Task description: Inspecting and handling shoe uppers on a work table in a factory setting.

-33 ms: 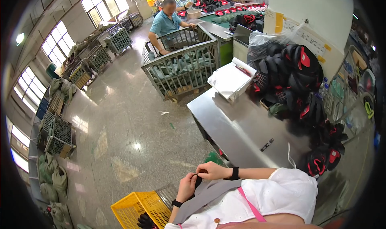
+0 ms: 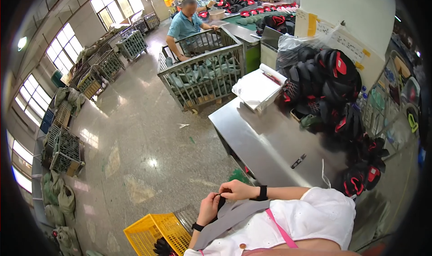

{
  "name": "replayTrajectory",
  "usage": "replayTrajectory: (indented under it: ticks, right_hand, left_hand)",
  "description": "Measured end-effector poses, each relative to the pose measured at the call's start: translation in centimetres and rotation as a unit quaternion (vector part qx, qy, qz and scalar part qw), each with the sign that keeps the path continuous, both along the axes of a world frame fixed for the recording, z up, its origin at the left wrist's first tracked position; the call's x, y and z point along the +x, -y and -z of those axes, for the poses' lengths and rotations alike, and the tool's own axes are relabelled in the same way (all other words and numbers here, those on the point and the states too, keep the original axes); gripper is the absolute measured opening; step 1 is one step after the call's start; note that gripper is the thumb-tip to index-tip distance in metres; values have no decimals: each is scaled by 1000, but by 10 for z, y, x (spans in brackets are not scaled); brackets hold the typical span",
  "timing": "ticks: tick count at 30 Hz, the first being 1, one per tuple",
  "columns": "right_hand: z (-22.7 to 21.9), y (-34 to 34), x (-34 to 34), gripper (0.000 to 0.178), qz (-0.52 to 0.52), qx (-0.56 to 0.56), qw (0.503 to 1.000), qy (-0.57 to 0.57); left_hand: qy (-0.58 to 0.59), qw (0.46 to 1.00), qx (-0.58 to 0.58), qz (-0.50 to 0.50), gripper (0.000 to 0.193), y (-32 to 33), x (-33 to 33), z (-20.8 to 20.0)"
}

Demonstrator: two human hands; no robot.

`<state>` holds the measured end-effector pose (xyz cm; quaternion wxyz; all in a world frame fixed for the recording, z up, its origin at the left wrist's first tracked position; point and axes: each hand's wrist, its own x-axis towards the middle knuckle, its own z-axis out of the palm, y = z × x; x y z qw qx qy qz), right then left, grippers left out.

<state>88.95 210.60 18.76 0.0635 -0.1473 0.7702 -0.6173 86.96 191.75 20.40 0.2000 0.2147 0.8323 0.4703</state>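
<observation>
My left hand [image 2: 208, 209] and my right hand [image 2: 239, 191] meet in front of my body, fingertips pinched together. Between them is a small black piece [image 2: 221, 203], soft-looking and mostly hidden by my fingers and the grey cloth [image 2: 234, 214] across my front. Both wrists wear black bands. To the right, apart from my hands, small black thread snips [image 2: 299, 161] lie on the steel table [image 2: 252, 143]. Below my left hand stands a yellow plastic basket [image 2: 155, 224] with black items inside.
Black-and-red shoe uppers [image 2: 324, 83] are heaped along the table's far right side, beside a paper-topped box [image 2: 258, 89]. A person [image 2: 184, 24] reaches into a metal cage cart [image 2: 202, 76] of grey-green pieces. More carts [image 2: 67, 152] line the windows at left.
</observation>
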Motion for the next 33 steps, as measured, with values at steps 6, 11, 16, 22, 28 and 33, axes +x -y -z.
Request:
replayTrajectory:
  ticks: [6, 11, 16, 22, 28, 33]
  right_hand:
    - [0, 0, 2, 14, -4, 7, 1000, -14]
    - [5, 4, 3, 12, 15, 35, 998, -43]
    - [10, 10, 2, 7, 40, 16, 985, -167]
    - [2, 8, -2, 9, -7, 53, 977, -205]
    - [-2, 11, -4, 9, -15, 67, 969, -239]
    - [-3, 9, -5, 9, -45, 62, 971, -226]
  left_hand:
    - [27, 1000, 6, 3, 18, 0, 3, 4]
    - [25, 1000, 7, 7, 18, 0, 1, 8]
    - [151, 987, 52, 7, 17, 9, -3, 17]
    - [240, 966, 99, -5, 19, 13, -3, 14]
    - [263, 953, 152, -15, 21, 16, -6, 12]
    - [257, 960, 115, 4, 22, 17, -6, 7]
